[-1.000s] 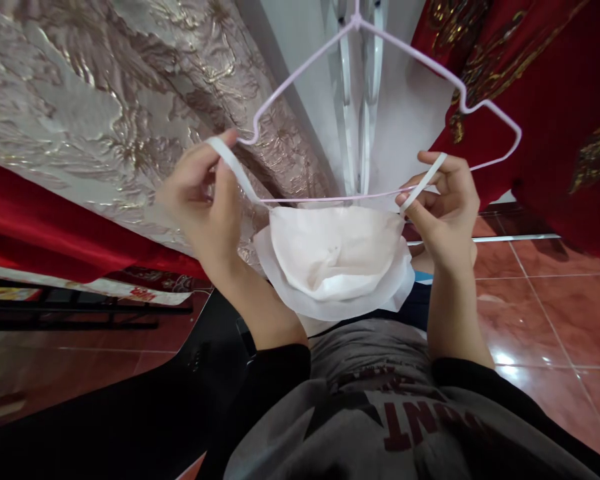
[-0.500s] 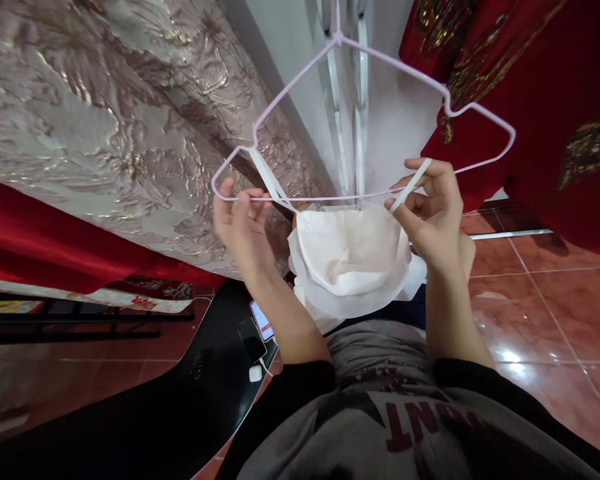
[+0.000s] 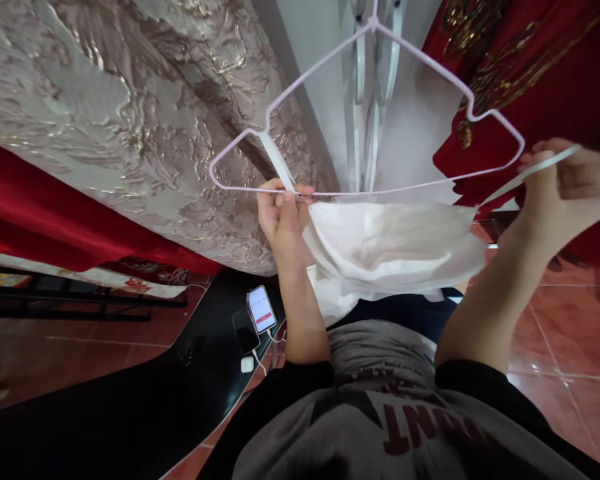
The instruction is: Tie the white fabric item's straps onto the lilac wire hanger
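Note:
A pale pink hanger (image 3: 325, 63) hangs in front of me, its hook end beyond the top edge. Below its bottom bar spreads a white garment (image 3: 395, 247) with thin straps. One strap (image 3: 276, 159) is looped over the hanger's left notch. My left hand (image 3: 283, 217) is closed around that strap's lower end, at the bottom bar. Out to the right, past the hanger's right end, my right hand (image 3: 563, 190) grips the other strap (image 3: 525, 175) and draws it taut from the garment's right corner.
At left hangs textured beige fabric (image 3: 130, 133) beside red cloth (image 3: 80, 220). Red cloth with gold trim (image 3: 545, 73) hangs at right. Two phones, one lit (image 3: 263, 310) and one dark (image 3: 245, 331), lie on a black tabletop (image 3: 180, 393) beside a white charger (image 3: 247, 364).
My right hand has moved far right with its strap, stretching the garment sideways. My left hand has shifted right along the bar to the left strap's lower end.

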`<action>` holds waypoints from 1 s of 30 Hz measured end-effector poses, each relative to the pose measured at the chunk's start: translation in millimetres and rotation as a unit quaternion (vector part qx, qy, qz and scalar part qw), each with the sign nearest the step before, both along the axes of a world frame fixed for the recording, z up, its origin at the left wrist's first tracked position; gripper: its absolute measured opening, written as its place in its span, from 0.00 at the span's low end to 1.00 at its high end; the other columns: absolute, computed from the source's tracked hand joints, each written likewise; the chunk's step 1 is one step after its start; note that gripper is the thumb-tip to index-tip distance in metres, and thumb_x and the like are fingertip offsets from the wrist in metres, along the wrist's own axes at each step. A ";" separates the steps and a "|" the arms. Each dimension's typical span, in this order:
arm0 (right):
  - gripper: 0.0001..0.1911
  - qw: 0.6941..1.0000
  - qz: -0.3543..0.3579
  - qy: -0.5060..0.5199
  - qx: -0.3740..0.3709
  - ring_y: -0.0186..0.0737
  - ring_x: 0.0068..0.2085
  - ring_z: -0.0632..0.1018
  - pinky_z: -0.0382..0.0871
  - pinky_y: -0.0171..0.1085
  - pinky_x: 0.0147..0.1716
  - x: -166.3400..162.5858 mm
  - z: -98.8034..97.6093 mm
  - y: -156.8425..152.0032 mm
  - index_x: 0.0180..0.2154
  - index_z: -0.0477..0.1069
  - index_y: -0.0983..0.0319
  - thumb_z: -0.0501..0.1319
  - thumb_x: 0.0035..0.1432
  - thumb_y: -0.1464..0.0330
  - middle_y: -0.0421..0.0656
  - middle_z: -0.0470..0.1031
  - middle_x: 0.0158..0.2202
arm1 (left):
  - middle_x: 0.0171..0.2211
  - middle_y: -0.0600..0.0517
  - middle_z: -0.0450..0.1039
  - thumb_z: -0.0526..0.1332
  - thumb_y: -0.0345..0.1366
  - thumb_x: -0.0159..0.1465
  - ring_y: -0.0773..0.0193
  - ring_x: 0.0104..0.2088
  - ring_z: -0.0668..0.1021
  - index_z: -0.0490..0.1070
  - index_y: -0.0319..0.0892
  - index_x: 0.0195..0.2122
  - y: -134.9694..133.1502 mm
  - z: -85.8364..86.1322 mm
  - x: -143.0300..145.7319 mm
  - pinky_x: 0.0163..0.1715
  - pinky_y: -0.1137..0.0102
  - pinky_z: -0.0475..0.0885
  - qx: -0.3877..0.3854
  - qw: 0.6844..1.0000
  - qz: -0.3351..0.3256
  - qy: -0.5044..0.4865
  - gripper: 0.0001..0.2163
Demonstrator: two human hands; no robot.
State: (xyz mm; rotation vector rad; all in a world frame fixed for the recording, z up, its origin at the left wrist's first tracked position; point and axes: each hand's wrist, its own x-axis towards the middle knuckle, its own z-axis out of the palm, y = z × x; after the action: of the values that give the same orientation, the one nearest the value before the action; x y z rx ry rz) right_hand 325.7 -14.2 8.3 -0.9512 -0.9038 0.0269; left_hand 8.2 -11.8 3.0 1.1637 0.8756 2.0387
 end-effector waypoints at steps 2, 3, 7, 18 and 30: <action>0.08 0.998 0.035 -0.054 -0.015 0.43 0.36 0.83 0.80 0.49 0.40 0.9 21.0 1.7 0.36 0.86 0.56 0.75 0.53 0.63 0.42 0.84 0.34 | 0.31 0.53 0.80 0.69 0.41 0.72 0.64 0.29 0.78 0.71 0.46 0.40 -0.6 1.2 3.2 0.36 0.70 0.75 -0.005 1.000 0.002 0.000 0.09; 0.08 0.991 0.075 -0.094 -0.051 0.43 0.36 0.82 0.79 0.47 0.38 -4.4 32.8 0.9 0.37 0.86 0.56 0.75 0.54 0.64 0.44 0.84 0.34 | 0.31 0.53 0.80 0.68 0.40 0.72 0.64 0.29 0.77 0.70 0.46 0.40 -0.8 1.6 4.7 0.36 0.70 0.75 -0.002 1.000 0.001 -0.005 0.08; 0.08 0.973 0.119 -0.180 -0.085 0.39 0.34 0.81 0.73 0.42 0.37 -37.4 69.8 -7.1 0.38 0.85 0.63 0.70 0.56 0.71 0.45 0.82 0.34 | 0.31 0.53 0.80 0.67 0.37 0.72 0.66 0.27 0.75 0.71 0.45 0.40 -2.0 3.5 5.2 0.33 0.72 0.73 0.012 0.999 -0.009 -0.032 0.06; 0.04 0.982 0.025 -0.172 0.075 0.45 0.44 0.78 0.77 0.44 0.40 -83.3 48.0 -40.6 0.43 0.82 0.52 0.70 0.65 0.64 0.44 0.75 0.39 | 0.32 0.53 0.80 0.69 0.37 0.71 0.66 0.28 0.76 0.70 0.46 0.40 -4.4 3.6 0.9 0.34 0.71 0.73 -0.031 0.998 -0.038 -0.041 0.08; 0.21 0.904 0.332 -0.120 -0.241 0.33 0.24 0.63 0.57 0.36 0.26 -108.1 -6.0 -49.0 0.60 0.66 0.51 0.66 0.69 0.60 0.31 0.61 0.24 | 0.39 0.47 0.83 0.71 0.45 0.70 0.61 0.38 0.83 0.82 0.43 0.39 -27.5 6.8 -18.6 0.43 0.68 0.79 -0.087 0.992 -0.052 0.080 0.11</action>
State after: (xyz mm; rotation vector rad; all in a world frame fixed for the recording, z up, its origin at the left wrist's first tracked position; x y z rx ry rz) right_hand 217.6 -63.2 2.3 -1.0697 -1.4603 0.7616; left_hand -10.4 -39.3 9.8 1.2607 1.0264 1.7669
